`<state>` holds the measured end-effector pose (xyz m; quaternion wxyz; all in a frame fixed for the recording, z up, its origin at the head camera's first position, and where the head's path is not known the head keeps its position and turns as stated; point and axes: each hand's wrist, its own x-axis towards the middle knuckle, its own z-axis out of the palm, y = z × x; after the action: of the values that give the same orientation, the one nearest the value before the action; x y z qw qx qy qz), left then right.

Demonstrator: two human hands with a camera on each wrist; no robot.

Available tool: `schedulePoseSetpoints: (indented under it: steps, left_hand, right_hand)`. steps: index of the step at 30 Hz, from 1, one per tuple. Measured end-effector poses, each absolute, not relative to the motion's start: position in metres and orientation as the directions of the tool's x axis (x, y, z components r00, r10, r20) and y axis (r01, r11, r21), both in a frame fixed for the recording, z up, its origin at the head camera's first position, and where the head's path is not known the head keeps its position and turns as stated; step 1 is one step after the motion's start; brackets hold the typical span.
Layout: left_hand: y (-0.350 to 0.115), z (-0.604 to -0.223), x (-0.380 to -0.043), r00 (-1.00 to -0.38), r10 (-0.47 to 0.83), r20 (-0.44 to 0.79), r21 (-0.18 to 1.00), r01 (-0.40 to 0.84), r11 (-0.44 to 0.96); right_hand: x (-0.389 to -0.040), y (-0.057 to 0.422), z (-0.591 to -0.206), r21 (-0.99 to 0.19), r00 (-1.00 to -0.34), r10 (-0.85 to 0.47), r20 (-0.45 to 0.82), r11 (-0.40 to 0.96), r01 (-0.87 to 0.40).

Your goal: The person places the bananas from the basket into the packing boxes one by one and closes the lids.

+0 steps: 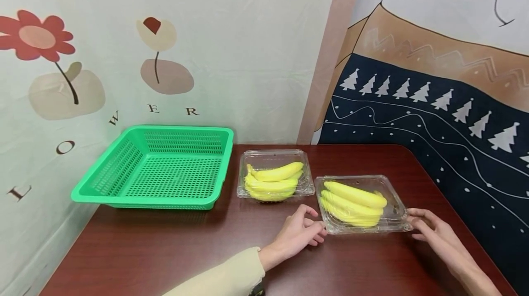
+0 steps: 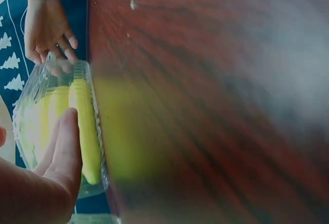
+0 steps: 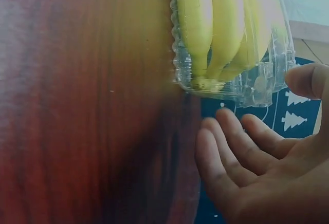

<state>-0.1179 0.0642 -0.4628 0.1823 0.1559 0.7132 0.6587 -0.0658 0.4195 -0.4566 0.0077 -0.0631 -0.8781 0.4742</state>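
Note:
A clear plastic clamshell box (image 1: pixel 363 204) of bananas lies on the table in front of me, its lid down. At its left front corner my left hand (image 1: pixel 299 234) has loosely bent fingers, close to or touching the edge. My right hand (image 1: pixel 440 236) is at the right front corner. In the right wrist view, the thumb of the right hand (image 3: pixel 267 167) is by the lid's edge, and its other fingers spread loosely below the box. Bananas (image 3: pixel 221 23) show through the plastic. A second clamshell box (image 1: pixel 274 176) of bananas sits behind and to the left.
A green plastic basket (image 1: pixel 221 181) with slotted sides stands at the back left of the dark red-brown table (image 1: pixel 186 250). Printed fabric (image 1: pixel 256 57) hangs behind the table. A dark blue cloth with white trees (image 1: pixel 413 121) borders its right side.

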Motion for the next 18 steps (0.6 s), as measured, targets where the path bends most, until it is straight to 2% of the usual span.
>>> schedulePoseSetpoints:
  steps: [7, 12, 18]
  left_hand:
    - [0.046, -0.457, -0.119, -0.896, 0.443, 0.039, 0.956, 0.162, 0.243]
    - [0.031, -0.451, -0.119, -0.863, 0.494, 0.104, 0.932, 0.258, 0.255]
    - [0.018, -0.441, -0.116, -0.84, 0.525, 0.136, 0.891, 0.336, 0.307]
  right_hand:
    - [-0.071, 0.418, -0.447, -0.721, -0.991, 0.13, 0.037, 0.69, 0.063]
    - [-0.076, 0.419, -0.439, -0.625, -0.99, 0.135, 0.032, 0.776, 0.085]
    - [-0.08, 0.414, -0.433, -0.621, -0.988, 0.138, 0.062, 0.78, 0.07]
